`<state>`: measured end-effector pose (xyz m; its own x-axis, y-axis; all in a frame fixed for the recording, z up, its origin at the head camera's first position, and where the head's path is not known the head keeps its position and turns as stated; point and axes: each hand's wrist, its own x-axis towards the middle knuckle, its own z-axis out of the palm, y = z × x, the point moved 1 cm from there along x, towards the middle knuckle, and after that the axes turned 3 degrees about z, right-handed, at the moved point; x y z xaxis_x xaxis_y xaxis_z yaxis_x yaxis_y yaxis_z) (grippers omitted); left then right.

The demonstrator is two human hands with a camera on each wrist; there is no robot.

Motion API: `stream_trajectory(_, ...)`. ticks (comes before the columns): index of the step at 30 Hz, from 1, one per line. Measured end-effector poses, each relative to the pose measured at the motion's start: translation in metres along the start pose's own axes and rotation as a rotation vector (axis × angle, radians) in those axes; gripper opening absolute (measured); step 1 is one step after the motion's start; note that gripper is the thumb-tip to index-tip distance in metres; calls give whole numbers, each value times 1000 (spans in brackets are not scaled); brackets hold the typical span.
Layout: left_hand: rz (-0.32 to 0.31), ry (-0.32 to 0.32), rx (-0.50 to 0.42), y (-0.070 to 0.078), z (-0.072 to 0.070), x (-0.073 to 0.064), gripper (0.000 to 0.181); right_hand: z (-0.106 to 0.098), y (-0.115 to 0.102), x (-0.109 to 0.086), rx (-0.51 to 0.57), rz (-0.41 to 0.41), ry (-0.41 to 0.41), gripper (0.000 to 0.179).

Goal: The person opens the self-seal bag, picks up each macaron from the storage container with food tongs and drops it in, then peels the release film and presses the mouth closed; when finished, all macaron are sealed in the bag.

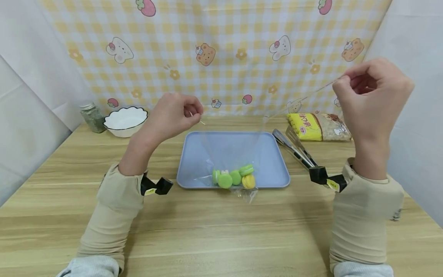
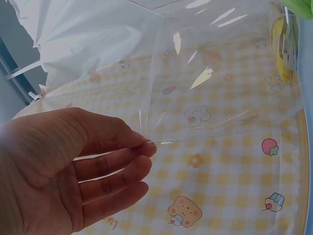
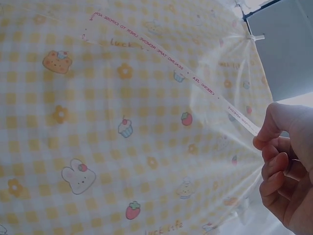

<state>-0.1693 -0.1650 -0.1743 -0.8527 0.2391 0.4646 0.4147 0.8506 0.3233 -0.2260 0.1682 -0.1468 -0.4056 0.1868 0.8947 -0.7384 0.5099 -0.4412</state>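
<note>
A clear plastic bag (image 1: 230, 152) hangs over a blue-grey tray (image 1: 185, 169), with several green and yellow macarons (image 1: 225, 181) gathered at its bottom. My left hand (image 1: 178, 113) pinches an upper corner of the bag between thumb and index finger, the other fingers loosely bent, as the left wrist view shows. Raised high on the right, my right hand (image 1: 377, 94) pinches the end of a thin sealing-tape liner strip (image 3: 171, 63) printed with red letters. That strip slants down from the fingers to the bag's other upper corner.
Metal tongs (image 1: 292, 148) with dark grips lie beside the tray's right edge. Behind them is a yellow-and-clear food packet (image 1: 313, 126). At the back left stand a white scalloped bowl (image 1: 126, 121) and a glass jar (image 1: 92, 117). A checked curtain (image 1: 242, 69) hangs behind the table.
</note>
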Motion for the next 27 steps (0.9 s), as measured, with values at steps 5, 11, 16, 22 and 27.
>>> stream_trajectory(5,-7,-14,16,0,1,1,8,-2,1,0,1,12,8,23)
stream_trajectory(11,-2,-20,20,0,2,2,8,-8,4,0,-11,22,38,25)
stream_trajectory(16,-4,-21,25,1,4,2,9,-11,5,1,-4,35,62,24)
stream_trajectory(22,3,-95,54,2,22,6,10,-12,5,1,-7,26,75,24)
stream_trajectory(27,38,-163,96,4,37,10,9,-13,3,2,3,14,96,20)
